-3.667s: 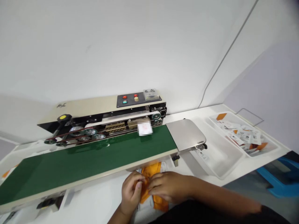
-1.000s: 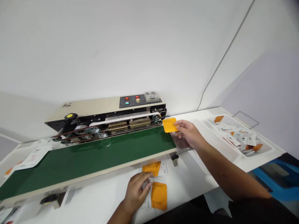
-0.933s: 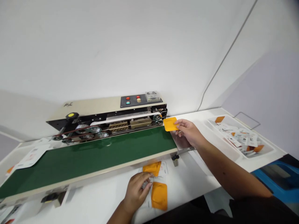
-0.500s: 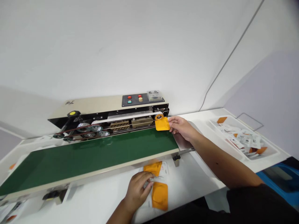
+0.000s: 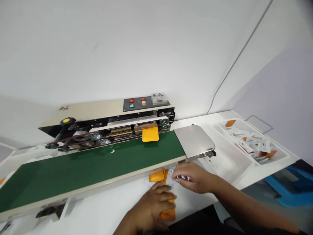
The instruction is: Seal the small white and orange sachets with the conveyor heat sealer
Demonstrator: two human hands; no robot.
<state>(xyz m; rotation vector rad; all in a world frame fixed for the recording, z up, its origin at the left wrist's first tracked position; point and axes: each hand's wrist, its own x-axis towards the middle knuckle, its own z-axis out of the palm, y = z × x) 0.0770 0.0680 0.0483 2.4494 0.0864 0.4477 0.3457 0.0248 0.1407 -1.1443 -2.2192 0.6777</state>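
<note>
White **bench** (image 5: pixel 97 218) carries everything here. On it stands a band sealer (image 5: pixel 105 112) w/ cream housing, and a green conveyor belt (image 5: pixel 73 176) runs along its front, so the sealing parts and belt are in one line. Control panel (image 5: pixel 137 104) sits on top, at back, probably to keep buttons away from the working area. At the belt's right end is a steel plate (image 5: pixel 193 140). Further right, a white tray (image 5: pixel 246 123) holds many loose sachets, within easy reach, and a blue crate (image 5: pixel 286 189) is on the lower right, beyond the bench edge.

One orange sachet (image 5: pixel 150 134) lies on the belt's back edge, its top part reaching up to the sealer's moving bands; this position seems chosen so that the edge meets them.

Below the belt, near its front edge, are the upper orange pouch (image 5: pixel 156 176) and the lower orange pouch (image 5: pixel 168 214). L hand (image 5: pixel 149 207) is over the lower one, fingers (image 5: pixel 162 195) together; clamped or only pressing, I cannot tell, but likely this keeps it from sliding. R hand (image 5: pixel 193 176) is just beside the upper one, fingers (image 5: pixel 179 174) a little apart, no clear hold on anything.
</note>
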